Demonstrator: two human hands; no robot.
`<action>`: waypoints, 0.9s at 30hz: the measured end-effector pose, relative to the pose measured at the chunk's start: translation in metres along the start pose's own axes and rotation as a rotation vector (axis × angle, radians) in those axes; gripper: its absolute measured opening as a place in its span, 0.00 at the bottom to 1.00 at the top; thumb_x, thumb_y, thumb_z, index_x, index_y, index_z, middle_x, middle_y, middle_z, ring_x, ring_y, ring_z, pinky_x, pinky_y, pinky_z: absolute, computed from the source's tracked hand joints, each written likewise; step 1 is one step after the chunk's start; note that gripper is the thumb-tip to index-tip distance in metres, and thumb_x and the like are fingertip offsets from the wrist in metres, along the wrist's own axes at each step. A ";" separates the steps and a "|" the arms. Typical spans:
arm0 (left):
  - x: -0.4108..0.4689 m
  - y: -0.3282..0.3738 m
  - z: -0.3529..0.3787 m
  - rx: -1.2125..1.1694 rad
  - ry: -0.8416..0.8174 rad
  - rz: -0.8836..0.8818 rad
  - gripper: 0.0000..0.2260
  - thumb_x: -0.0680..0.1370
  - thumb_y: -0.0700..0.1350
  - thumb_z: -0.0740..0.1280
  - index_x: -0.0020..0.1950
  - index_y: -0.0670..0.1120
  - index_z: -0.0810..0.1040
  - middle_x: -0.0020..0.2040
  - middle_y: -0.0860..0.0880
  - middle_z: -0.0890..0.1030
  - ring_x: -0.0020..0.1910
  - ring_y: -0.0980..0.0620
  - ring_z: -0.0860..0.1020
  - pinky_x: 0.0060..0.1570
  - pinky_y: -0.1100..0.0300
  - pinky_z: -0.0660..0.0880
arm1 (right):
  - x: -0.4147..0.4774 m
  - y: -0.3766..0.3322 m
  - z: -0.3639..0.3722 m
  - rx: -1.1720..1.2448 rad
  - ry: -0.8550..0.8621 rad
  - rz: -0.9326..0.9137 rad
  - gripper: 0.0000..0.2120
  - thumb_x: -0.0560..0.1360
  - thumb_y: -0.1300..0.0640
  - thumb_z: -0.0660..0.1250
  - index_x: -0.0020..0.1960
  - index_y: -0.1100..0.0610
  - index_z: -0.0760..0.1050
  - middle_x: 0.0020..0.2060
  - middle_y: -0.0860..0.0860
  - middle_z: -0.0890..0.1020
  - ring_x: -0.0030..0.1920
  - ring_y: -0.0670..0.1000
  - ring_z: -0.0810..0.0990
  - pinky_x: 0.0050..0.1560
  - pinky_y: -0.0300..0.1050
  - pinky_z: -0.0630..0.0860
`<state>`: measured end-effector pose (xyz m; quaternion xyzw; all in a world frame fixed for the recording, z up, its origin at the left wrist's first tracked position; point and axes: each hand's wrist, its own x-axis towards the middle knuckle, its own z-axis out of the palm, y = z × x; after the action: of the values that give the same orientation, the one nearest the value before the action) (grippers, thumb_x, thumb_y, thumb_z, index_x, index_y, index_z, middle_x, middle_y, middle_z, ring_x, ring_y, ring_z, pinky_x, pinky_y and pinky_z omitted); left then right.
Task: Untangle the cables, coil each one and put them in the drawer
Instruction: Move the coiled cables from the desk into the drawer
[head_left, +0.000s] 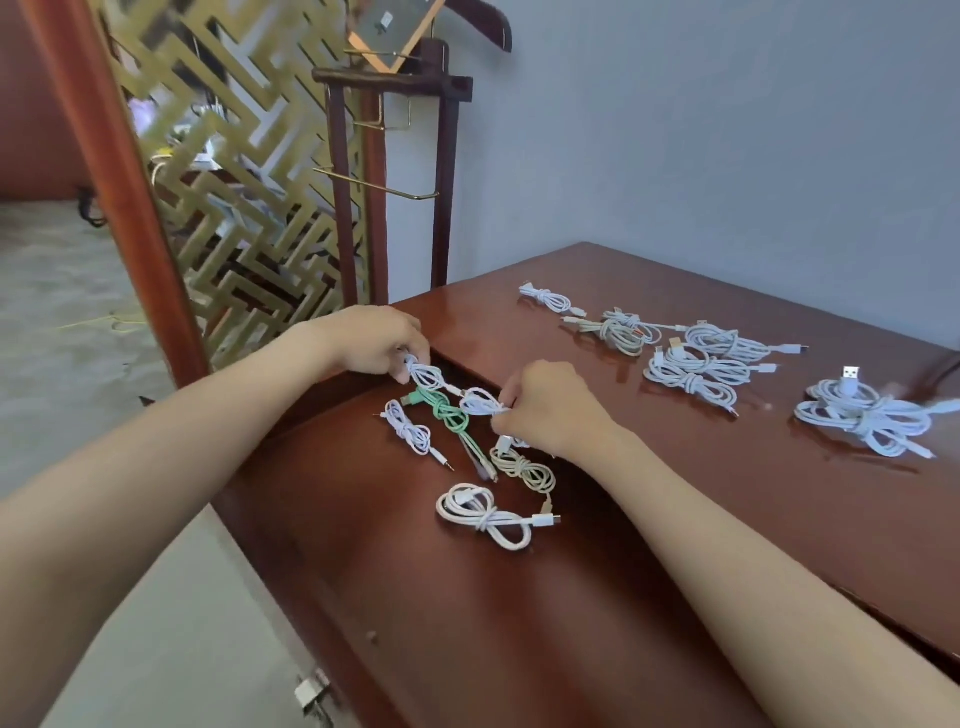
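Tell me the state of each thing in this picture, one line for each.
drawer: open, four coiled cables inside.
held white cable: coiled, knotted, above the drawer.
left hand: pinches one end of it.
right hand: pinches the other end.
green cable: coiled, lying in the drawer.
jack cable: coiled, in the drawer.
beige cable: coiled, in the drawer.
thick white cable: coiled, in the drawer.
desk-top cables: coiled, outside the drawer.

The open reddish-brown wooden drawer (363, 571) is bare in its near half. Coiled cables (485, 519) crowd its far half, with the left hand (382, 343) and right hand (550, 410) holding a white coiled cable (452, 387) across above them. On the glossy brown counter (727, 493), white cable bundles (696, 366) fill the far strip; the near strip lies free.
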<state>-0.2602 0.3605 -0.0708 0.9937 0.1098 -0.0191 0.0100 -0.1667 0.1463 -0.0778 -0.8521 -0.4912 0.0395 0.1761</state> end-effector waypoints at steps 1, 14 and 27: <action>-0.006 0.001 0.001 0.007 -0.038 -0.008 0.12 0.72 0.42 0.72 0.54 0.52 0.81 0.50 0.54 0.76 0.51 0.53 0.75 0.52 0.54 0.72 | -0.006 -0.006 0.002 0.015 -0.049 -0.010 0.05 0.66 0.57 0.70 0.37 0.59 0.76 0.36 0.55 0.80 0.40 0.57 0.79 0.38 0.43 0.74; -0.024 0.024 0.036 0.161 -0.371 -0.071 0.17 0.70 0.40 0.73 0.59 0.49 0.81 0.60 0.51 0.79 0.59 0.50 0.75 0.46 0.65 0.67 | -0.050 -0.031 0.047 -0.166 -0.313 -0.117 0.11 0.68 0.53 0.72 0.47 0.58 0.81 0.46 0.53 0.83 0.49 0.53 0.79 0.42 0.43 0.71; -0.021 0.016 0.031 0.147 -0.355 -0.025 0.19 0.71 0.39 0.72 0.61 0.50 0.80 0.60 0.50 0.79 0.57 0.50 0.76 0.51 0.61 0.72 | -0.045 -0.036 0.058 -0.360 -0.196 -0.168 0.08 0.71 0.56 0.68 0.49 0.58 0.75 0.42 0.53 0.76 0.48 0.56 0.77 0.42 0.43 0.67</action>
<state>-0.2788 0.3398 -0.1008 0.9714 0.1172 -0.2021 -0.0435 -0.2332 0.1398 -0.1240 -0.8179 -0.5746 0.0189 -0.0247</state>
